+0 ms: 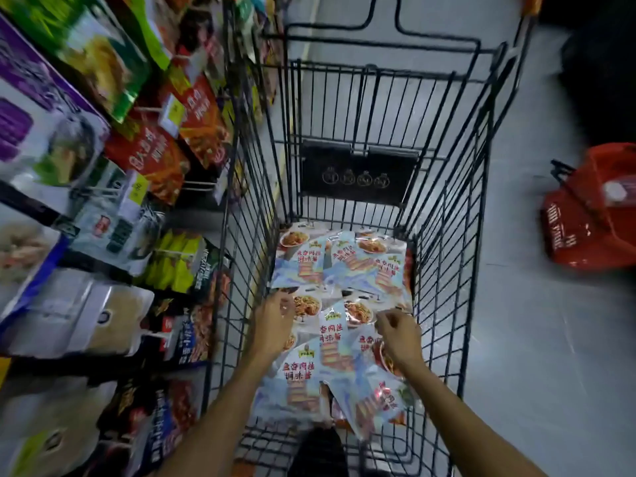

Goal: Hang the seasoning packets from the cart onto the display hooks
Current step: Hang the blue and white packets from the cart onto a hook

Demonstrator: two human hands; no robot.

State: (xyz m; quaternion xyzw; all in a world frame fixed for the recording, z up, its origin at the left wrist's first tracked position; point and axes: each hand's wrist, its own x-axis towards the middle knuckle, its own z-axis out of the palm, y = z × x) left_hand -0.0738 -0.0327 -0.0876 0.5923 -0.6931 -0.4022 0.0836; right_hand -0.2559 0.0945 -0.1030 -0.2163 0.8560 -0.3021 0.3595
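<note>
Both hands are held inside the cart, apart from one another, with the bare forearms reaching in from the near end. The left hand is seen from the back, its fingers bent down onto the heap near the cart's left wall. The right hand is lowered over the right side of the heap with its fingers curled. Whether a packet is actually gripped by either hand cannot be told through the blur.

The seasoning packets are spread overlapping across the floor of the cart. They are pale blue pouches printed with red characters and a plate of noodles. A black plate is fixed to the cart's far wall.

To the left, just beside the cart, display hooks carrying yellow price tags are hung with red pouches and other goods. To the right, well apart, a red basket is set on the grey floor.
</note>
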